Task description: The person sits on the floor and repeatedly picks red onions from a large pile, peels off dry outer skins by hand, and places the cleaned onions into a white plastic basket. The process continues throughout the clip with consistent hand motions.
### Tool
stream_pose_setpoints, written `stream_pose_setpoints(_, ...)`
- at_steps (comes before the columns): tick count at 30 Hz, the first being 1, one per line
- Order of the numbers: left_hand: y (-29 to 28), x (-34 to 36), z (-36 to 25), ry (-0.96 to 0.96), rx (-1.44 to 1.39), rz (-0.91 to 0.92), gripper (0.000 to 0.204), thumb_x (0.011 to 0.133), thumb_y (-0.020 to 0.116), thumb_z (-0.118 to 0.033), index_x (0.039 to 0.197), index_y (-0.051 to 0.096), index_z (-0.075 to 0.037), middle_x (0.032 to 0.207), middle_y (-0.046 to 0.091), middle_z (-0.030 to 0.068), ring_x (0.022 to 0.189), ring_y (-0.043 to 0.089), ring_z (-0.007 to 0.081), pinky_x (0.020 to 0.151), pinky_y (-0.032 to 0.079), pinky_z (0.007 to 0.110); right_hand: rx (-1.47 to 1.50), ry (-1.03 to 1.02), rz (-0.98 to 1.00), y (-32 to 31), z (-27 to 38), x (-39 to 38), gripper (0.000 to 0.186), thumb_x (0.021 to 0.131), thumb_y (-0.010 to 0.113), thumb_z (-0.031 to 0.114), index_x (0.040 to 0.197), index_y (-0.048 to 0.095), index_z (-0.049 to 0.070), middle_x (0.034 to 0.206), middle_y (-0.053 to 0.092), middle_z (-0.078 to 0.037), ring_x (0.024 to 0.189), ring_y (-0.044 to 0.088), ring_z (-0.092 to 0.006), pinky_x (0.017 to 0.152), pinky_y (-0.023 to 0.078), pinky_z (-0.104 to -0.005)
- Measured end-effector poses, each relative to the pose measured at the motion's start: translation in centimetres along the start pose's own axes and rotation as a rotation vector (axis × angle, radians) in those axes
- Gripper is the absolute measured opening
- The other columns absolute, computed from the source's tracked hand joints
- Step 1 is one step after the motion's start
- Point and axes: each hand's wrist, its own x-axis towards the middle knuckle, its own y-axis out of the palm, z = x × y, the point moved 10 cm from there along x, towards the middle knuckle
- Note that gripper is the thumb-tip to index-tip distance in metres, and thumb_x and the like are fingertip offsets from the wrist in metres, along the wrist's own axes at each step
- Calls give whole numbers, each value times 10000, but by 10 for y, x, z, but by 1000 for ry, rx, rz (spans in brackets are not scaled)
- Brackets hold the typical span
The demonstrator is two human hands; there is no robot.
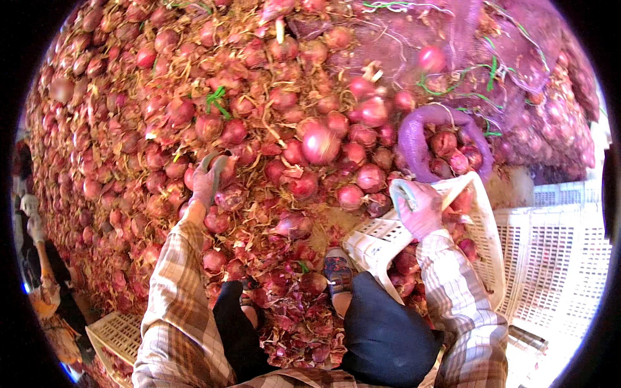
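My left hand, in a glove with grey fingers, reaches down into a wide heap of red onions. Its fingers bend against one onion, partly covered by them. Over the rim of a white plastic crate my right hand, also gloved, has its fingers curled. What they hold, if anything, is hidden. The crate stands tilted beside my right knee, with several onions inside. Just beyond it, a purple mesh sack has its mouth rolled open around more onions.
Large purple mesh with green and white strings lies at the back right, near filled sacks. White crates stand at the right. Another crate and a person are at the lower left. Loose skins surround my feet.
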Motion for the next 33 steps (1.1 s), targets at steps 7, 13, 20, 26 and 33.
stream_pose_setpoints(7, 73, -61, -107, 657, 1072, -105, 377, 852, 665, -203, 1214, 627, -106, 1239, 598, 121, 1160, 556, 273, 983, 448, 409, -2, -32, -62, -10, 7, 2, 205, 826, 675, 234, 959, 693, 79, 848, 679, -152, 799, 645, -346, 745, 509, -443)
stream_pose_setpoints(13, 204, -107, -104, 777, 859, 533, 559, 818, 697, -329, 1317, 535, -135, 1317, 537, 140, 1178, 545, 339, 990, 450, 443, -26, -35, -20, 0, 2, 2, 276, 798, 679, 223, 1030, 689, 73, 913, 683, -134, 839, 640, -336, 786, 509, -433)
stream_pose_setpoints(20, 315, -112, -33, 366, 1298, 850, 662, 786, 691, -437, 1341, 516, -122, 1353, 512, 155, 1125, 586, 367, 928, 502, 442, -2, -38, -29, 1, -3, 0, 302, 776, 689, 217, 1039, 690, 69, 938, 691, -126, 850, 646, -323, 805, 512, -425)
stream_pose_setpoints(26, 347, -126, 4, 193, 1523, 1410, 539, 723, 653, -446, 1128, 695, -93, 1143, 685, 138, 1057, 657, 301, 899, 523, 405, 30, -60, -45, -7, 4, 3, 285, 782, 682, 221, 1026, 695, 73, 910, 694, -121, 834, 655, -315, 783, 515, -420)
stream_pose_setpoints(33, 335, -158, 23, 303, 1473, 1145, 589, 808, 630, -438, 1242, 590, -42, 1178, 665, 151, 1091, 646, 302, 906, 518, 439, 33, -61, -136, -8, 2, 0, 224, 802, 707, 275, 931, 702, 92, 798, 675, -121, 732, 639, -328, 700, 504, -434)
